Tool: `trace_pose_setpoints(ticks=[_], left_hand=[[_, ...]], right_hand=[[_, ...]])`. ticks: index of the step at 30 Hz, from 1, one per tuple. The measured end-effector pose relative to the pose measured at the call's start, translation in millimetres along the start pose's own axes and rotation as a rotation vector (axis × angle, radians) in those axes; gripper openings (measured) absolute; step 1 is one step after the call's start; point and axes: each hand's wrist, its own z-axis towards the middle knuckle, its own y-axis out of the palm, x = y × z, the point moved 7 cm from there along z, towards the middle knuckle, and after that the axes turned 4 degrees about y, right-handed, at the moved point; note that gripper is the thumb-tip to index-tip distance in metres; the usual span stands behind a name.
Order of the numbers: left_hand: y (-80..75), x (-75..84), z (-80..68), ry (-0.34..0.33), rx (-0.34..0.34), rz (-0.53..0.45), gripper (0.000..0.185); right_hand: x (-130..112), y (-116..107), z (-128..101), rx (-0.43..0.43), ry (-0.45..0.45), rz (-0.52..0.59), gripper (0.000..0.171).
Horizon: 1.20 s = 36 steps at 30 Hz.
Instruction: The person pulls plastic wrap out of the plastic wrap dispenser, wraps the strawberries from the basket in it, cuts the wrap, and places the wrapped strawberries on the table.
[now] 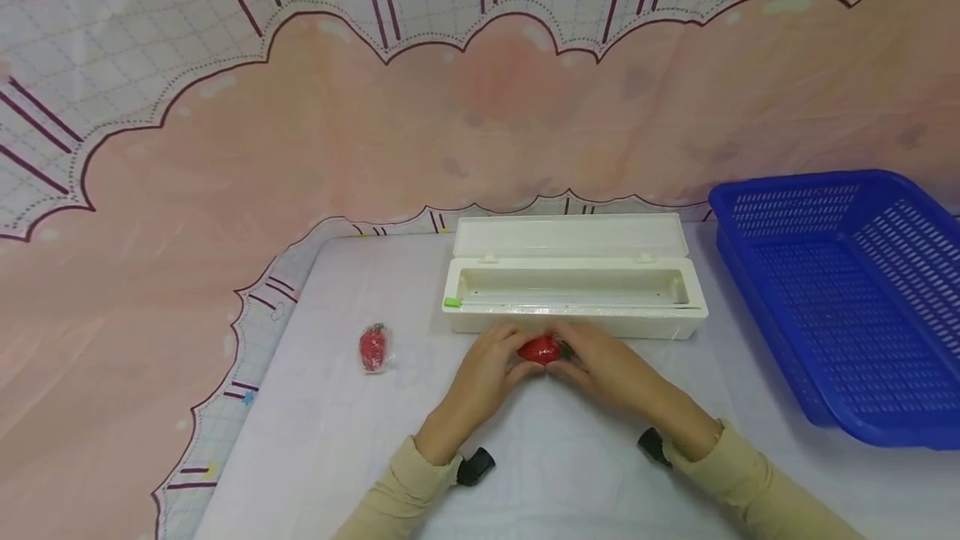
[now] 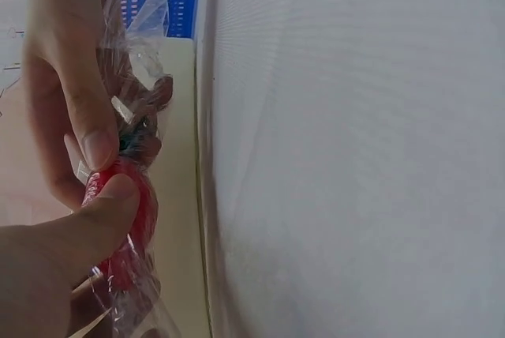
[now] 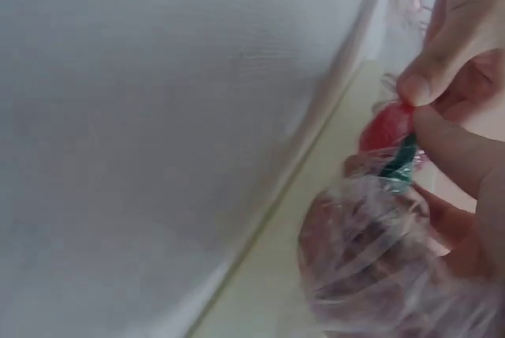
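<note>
A red strawberry (image 1: 540, 349) with green leaves is held between both hands, in front of the white box. Loose clear plastic film (image 2: 150, 18) wraps round it and sticks out beyond its leafy end. My left hand (image 1: 483, 367) grips the strawberry's left part, its thumb lying along the red side. At the leafy end, my right hand (image 1: 603, 363) pinches the fruit and film, the film draped over some of its fingers in the right wrist view. The two thumb tips are close together on the strawberry's near side. Some fingers are hidden behind the fruit and film.
Just beyond the hands stands a long white box (image 1: 577, 324), its lid (image 1: 570, 237) raised and a green tab (image 1: 452, 302) at its left. Another film-wrapped strawberry (image 1: 372, 348) lies on the white table (image 1: 315, 432). A blue plastic basket (image 1: 765, 332) stands at the right.
</note>
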Motion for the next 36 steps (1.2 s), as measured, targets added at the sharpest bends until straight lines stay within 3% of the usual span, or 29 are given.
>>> trace_pose_setpoints(ticks=[5,8,11,19,25,36], left_hand=[[0.1,-0.6,-0.2,-0.013,-0.001,-0.004,0.041],[-0.6,-1.3,-0.4,-0.034,-0.008,-0.015,0.039],[-1.5,-1.2,-0.9,-0.046,-0.013,-0.017,0.038],[-1.2,-1.7,-3.3,-0.063,-0.057,-0.013,0.038],[-0.8,0.6,-1.5,-0.054,-0.048,0.011,0.040],[-5.1,0.3,-4.1,-0.074,-0.073,-0.005,0.044]], right_hand=[[-19,-10,-5,0.117,-0.022,-0.223,0.040],[-31,-16,-9,0.195,-0.058,-0.290,0.035],[-37,-16,-10,0.215,-0.078,-0.279,0.032],[-22,-5,-4,0.138,-0.051,-0.259,0.042],[-16,-3,2,0.113,-0.042,-0.234,0.045],[-17,-4,2,0.163,-0.084,-0.240,0.040]])
